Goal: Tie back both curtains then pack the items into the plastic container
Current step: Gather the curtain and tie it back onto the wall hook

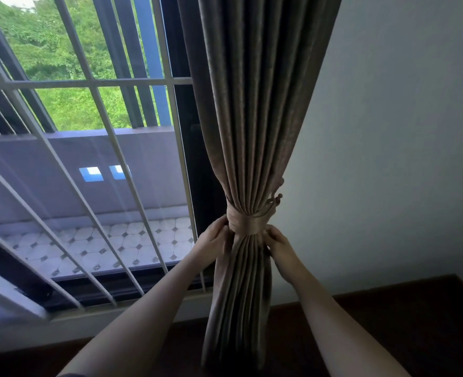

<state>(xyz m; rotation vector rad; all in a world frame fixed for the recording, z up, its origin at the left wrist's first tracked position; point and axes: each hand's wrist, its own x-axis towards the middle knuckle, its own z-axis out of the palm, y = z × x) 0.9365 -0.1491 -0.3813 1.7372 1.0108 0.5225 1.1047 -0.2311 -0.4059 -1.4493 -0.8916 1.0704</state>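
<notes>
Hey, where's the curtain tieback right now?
In the head view, the tieback wraps the gathered curtain right of the window grille, with the left hand and right hand gripping its two sides.

The brown pleated curtain (252, 118) hangs beside the window, gathered at mid-height by a matching tieback (248, 223).

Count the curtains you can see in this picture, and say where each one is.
1. A single brown curtain hangs at the window's right edge beside the wall, gathered by a tieback band that the left hand and right hand grip. A second curtain may lie outside the view.
</notes>
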